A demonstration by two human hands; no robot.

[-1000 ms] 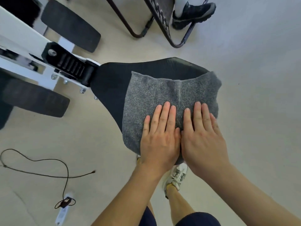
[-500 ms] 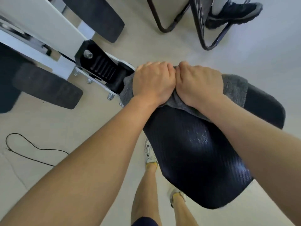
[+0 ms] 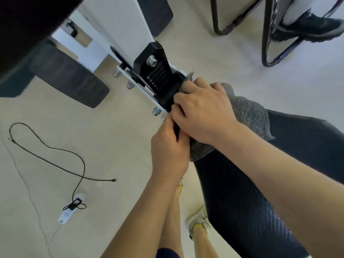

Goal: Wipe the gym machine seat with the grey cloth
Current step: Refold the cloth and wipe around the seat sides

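Note:
The black textured gym machine seat [image 3: 242,192] runs from the lower right up to its narrow end at the black bracket [image 3: 156,75]. The grey cloth [image 3: 249,114] lies bunched over that narrow end. My right hand [image 3: 202,110] is on top of the cloth with its fingers curled over it against the bracket. Just below it, my left hand [image 3: 169,151] has its fingers curled on the cloth's lower part at the seat's left edge. Both hands touch each other. Most of the cloth is hidden under them.
The white machine frame [image 3: 115,25] and dark foot pads [image 3: 70,79] stand at the upper left. A black cable [image 3: 55,151] and a white power strip [image 3: 68,213] lie on the beige floor. Chair legs [image 3: 268,43] and another person's dark shoe [image 3: 309,27] are at the upper right. My own feet [image 3: 197,222] are below.
Both hands slid the cloth from the wide near end up to the seat's narrow end. Since half a second ago, my left hand has dropped to the seat's left edge.

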